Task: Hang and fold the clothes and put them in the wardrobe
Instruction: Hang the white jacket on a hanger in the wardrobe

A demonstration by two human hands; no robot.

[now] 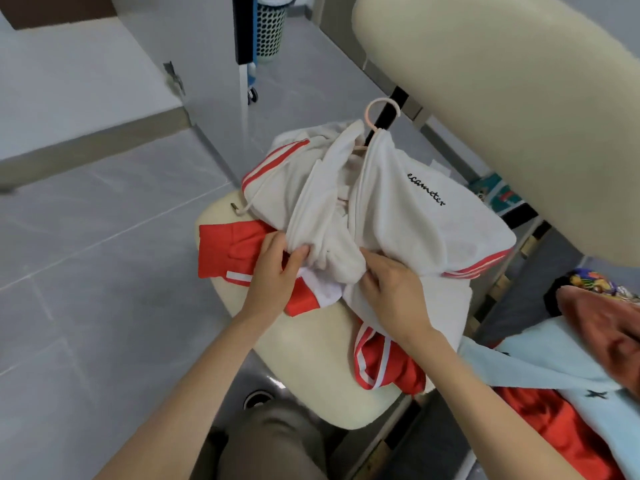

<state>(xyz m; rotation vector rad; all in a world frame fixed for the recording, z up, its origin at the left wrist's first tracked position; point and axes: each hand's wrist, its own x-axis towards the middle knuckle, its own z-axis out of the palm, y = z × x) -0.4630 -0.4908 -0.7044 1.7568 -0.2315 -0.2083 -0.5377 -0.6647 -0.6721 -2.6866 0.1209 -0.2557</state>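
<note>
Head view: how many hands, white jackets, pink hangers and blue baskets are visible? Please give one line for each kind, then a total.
hands: 2 (left hand, right hand)
white jacket: 1
pink hanger: 1
blue basket: 1
Total: 5

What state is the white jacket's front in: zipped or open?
Open. The front edges of the white jacket lie apart, with the pink hanger showing between them. The left hand and right hand hold its lower ends.

text: "ecameter" | black script | on white jacket (415, 216)
</note>
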